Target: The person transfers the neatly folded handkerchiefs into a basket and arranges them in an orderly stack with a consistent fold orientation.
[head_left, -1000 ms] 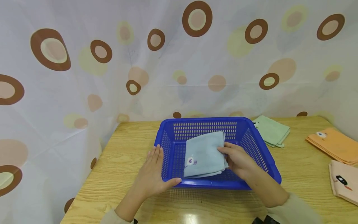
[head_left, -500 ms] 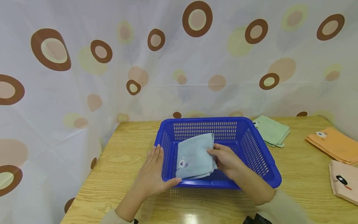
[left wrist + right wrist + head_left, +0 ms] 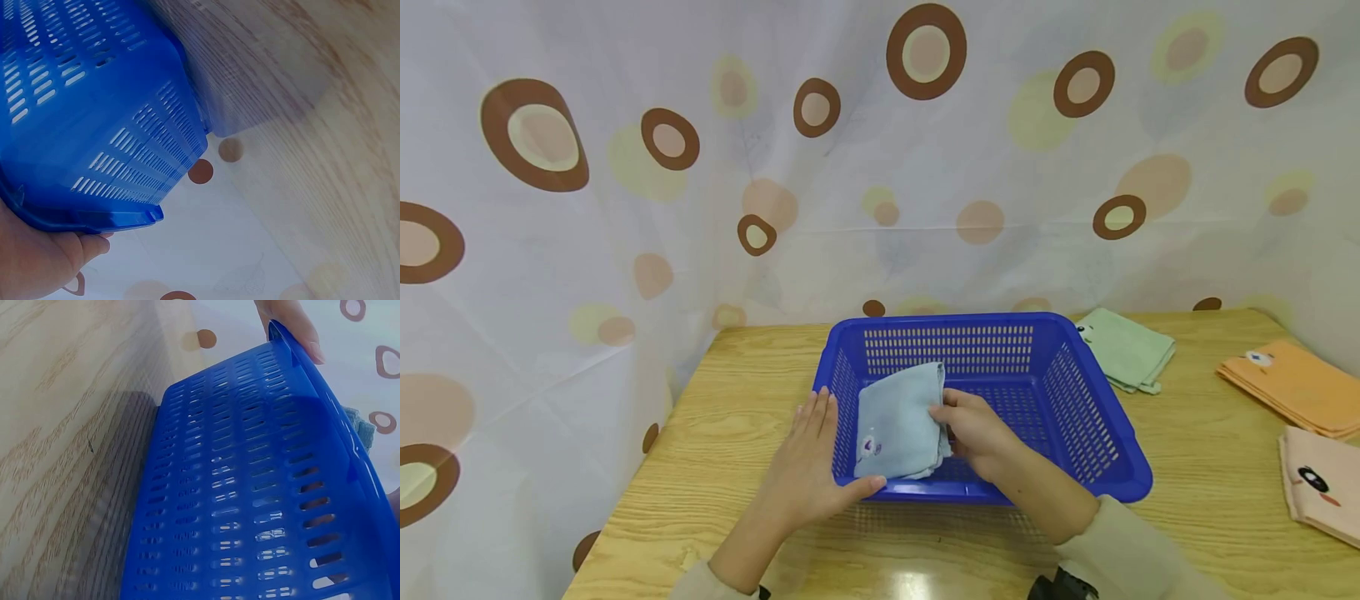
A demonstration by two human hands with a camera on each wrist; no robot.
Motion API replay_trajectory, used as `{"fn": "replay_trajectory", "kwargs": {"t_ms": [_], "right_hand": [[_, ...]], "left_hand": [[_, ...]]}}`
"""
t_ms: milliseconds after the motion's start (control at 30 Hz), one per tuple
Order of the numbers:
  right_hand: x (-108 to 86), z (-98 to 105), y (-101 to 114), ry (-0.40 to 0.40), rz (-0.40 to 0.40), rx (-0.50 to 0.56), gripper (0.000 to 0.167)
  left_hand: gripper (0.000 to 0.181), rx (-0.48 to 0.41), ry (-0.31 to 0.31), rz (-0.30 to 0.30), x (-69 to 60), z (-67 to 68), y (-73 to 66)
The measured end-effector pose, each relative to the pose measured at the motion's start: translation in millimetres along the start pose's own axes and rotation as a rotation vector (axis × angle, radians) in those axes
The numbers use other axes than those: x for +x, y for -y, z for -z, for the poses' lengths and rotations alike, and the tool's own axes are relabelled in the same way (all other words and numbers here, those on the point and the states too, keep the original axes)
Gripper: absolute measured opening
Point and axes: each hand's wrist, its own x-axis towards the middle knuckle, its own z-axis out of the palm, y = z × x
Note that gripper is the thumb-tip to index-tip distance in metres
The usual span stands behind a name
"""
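A folded light-blue cloth (image 3: 898, 421) with a small embroidered face is at the left end of the blue basket (image 3: 1093, 487). My right hand (image 3: 988, 437) pinches its right edge between thumb and fingers. My left hand (image 3: 808, 467) rests on the basket's front left corner, fingers straight along the left rim and thumb on the front rim. In the left wrist view part of that hand (image 3: 37, 262) shows beside the basket (image 3: 62, 137). The right wrist view shows the basket's outer wall (image 3: 212, 487) and a bit of the cloth (image 3: 361, 430) above the rim.
A folded green cloth (image 3: 1127, 350) lies against the basket's right back corner on the wooden table (image 3: 715, 417). Farther right are an orange cloth (image 3: 1296, 387) and a pink cloth (image 3: 1326, 483). A patterned curtain (image 3: 850, 267) hangs behind the table and on the left.
My right hand has moved left with the light-blue cloth, from the middle of the basket to its left end. The left hand has stayed in place on the rim.
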Motion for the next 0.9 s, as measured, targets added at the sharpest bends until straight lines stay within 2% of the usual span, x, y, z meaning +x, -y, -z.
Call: {"fn": "replay_trajectory", "kwargs": {"t_ms": [500,900], "right_hand": [[9.3,-13,-4,-0.033,0.005,-0.002,0.041],[15.2,-21,-8,-0.033,0.007,-0.062,0.042]], "left_hand": [[0.112,-0.007,-0.005,0.000,0.0,0.0,-0.2],[0.111,-0.001,-0.029,-0.018,0.0,0.7,-0.7]]}}
